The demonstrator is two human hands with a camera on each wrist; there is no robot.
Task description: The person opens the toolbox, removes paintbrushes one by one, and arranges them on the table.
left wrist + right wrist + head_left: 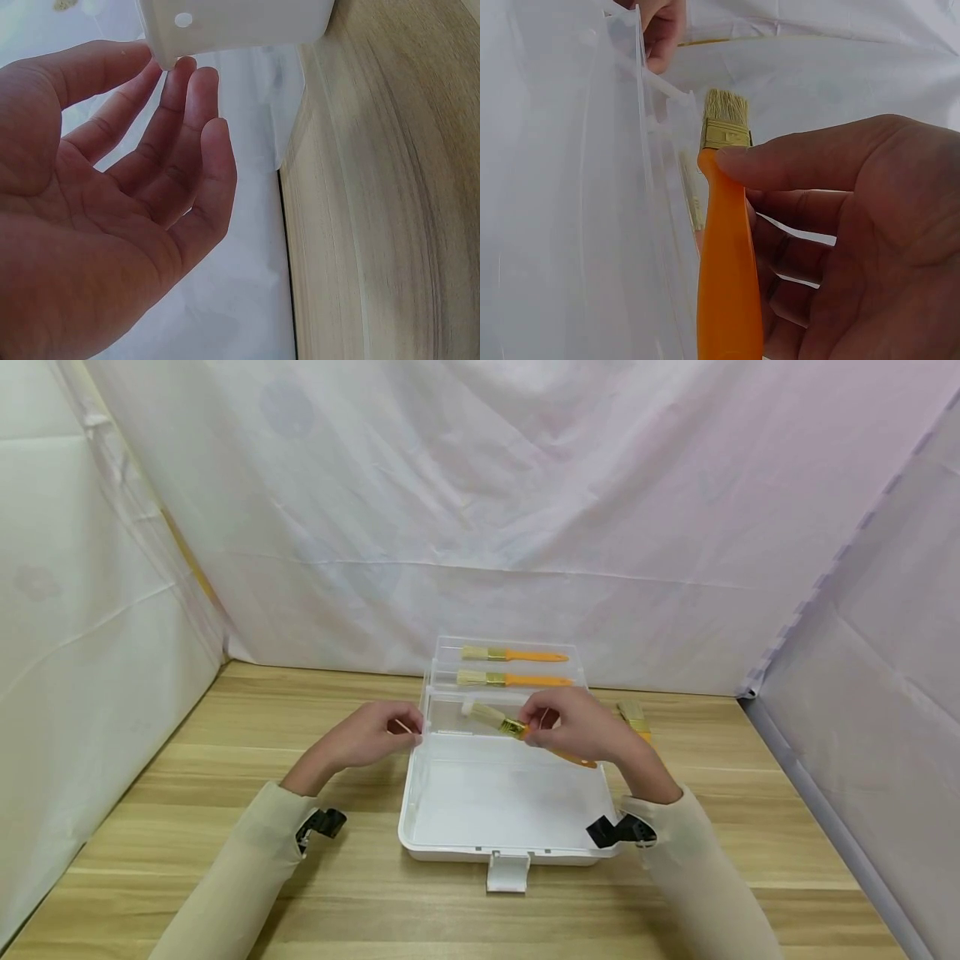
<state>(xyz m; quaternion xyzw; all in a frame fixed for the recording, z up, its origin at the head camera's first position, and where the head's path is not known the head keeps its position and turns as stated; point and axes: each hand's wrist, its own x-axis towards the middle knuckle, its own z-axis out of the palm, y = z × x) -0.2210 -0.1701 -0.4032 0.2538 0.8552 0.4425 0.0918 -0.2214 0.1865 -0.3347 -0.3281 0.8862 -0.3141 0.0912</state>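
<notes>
The right hand (862, 195) has a brush (729, 262) in its grip, thumb at the metal band, bristles up, orange handle down. Beside it is a pale plastic box (577, 195); along its edge another brush (692, 191) partly shows. The left hand's fingers (661, 45) are near the box's upper corner.

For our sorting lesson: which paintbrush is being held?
The brush pinched in the right hand, above the white box; two other brushes lie in clear trays, and more bristles show beyond, right of the box.
</notes>
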